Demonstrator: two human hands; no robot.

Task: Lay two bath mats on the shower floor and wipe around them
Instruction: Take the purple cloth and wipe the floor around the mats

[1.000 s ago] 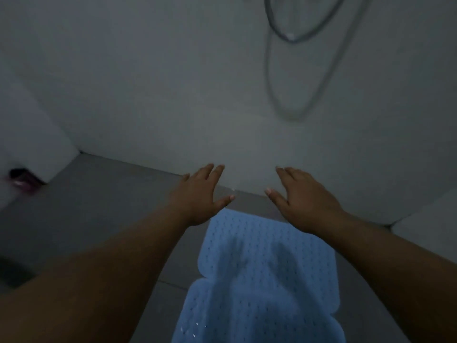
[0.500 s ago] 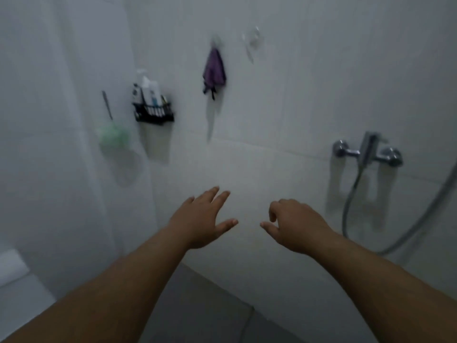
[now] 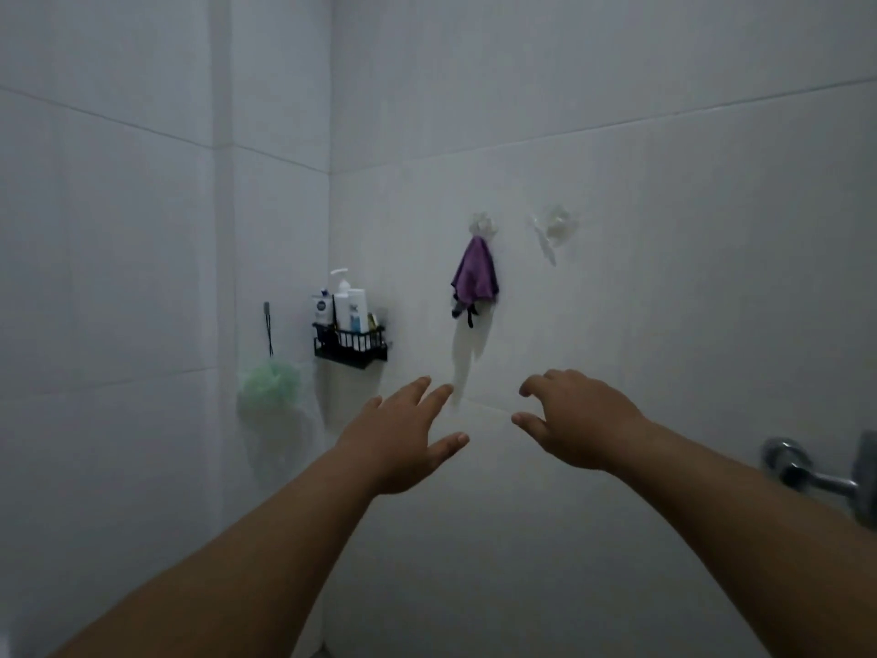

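Though cropped, tap (image 3: 807, 472) beside hands (image 3: 489, 434).

Purple cloth (image 3: 474, 277) hanging on wall hook.

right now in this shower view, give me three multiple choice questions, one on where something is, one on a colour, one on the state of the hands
1. Where does the green bath sponge hang?
A. left of the black rack
B. right of the cloth
C. on the tap

2. What colour is the cloth on the wall hook?
A. yellow
B. purple
C. red

3. What are the two hands doing?
A. both grip a mat
B. one holds the cloth
C. both are raised and hold nothing

Answers:
1 A: the green bath sponge hangs left of the black rack.
2 B: the cloth under the wall hook is purple.
3 C: the left hand and right hand are bare against the wall tiles.
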